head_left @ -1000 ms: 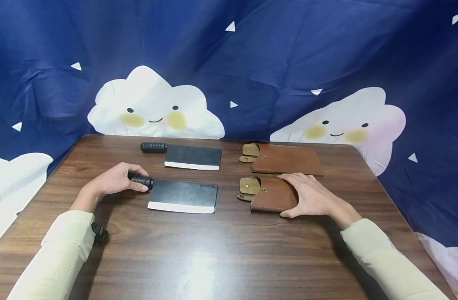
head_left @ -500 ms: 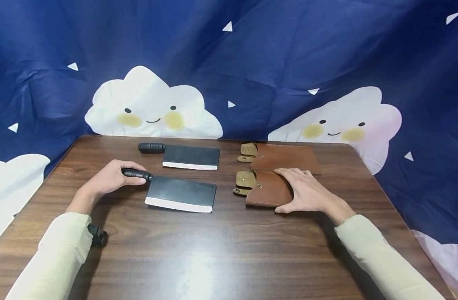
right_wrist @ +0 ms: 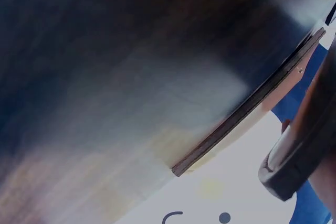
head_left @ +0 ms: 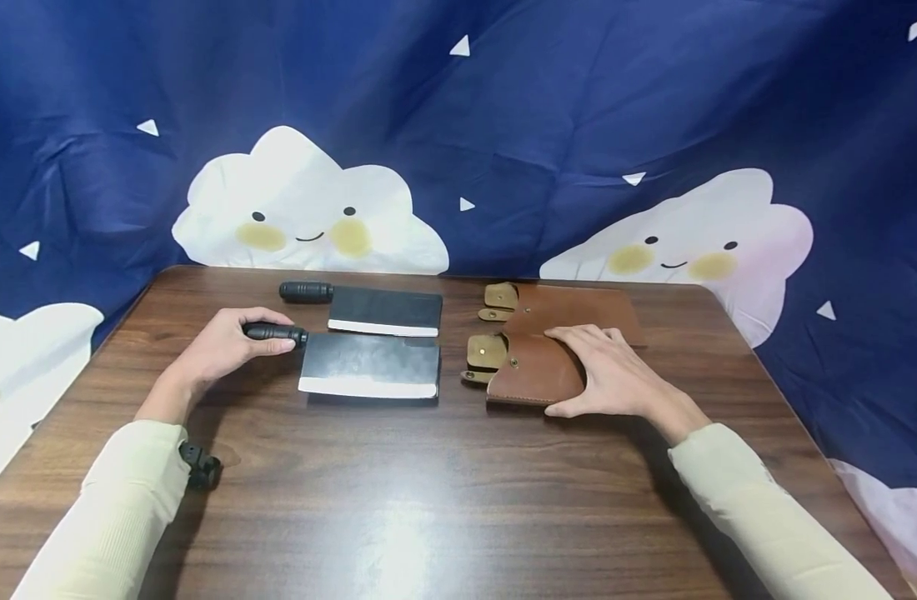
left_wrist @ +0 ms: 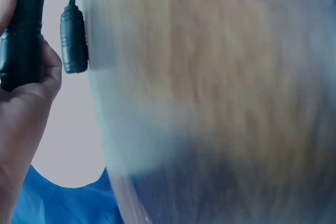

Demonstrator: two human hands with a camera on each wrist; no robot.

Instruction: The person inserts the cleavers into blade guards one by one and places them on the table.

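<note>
My left hand (head_left: 226,346) grips the black ribbed handle (left_wrist: 23,30) of the nearer cleaver (head_left: 372,360). Its broad dark blade, with a white strip along the edge, lies level and points right, a shadow showing under it. On the right, my right hand (head_left: 616,375) holds the closed end of the nearer brown leather knife sheath (head_left: 537,371) between thumb and fingers. The sheath's mouth, with two tan snap flaps, faces the blade tip across a short gap. My palm hides the sheath's right end.
Behind the held cleaver lies a second cleaver (head_left: 387,310), its handle (left_wrist: 74,40) pointing left. A second brown sheath (head_left: 578,304) lies behind the held one, partly overlapped by it. Blue cloth with cloud faces (head_left: 458,125) hangs behind the wooden table (head_left: 428,500).
The left hand has raised the nearer cleaver and shifted it away from me, levelling its blade. The right hand has moved the nearer sheath slightly left and back, towards the far one.
</note>
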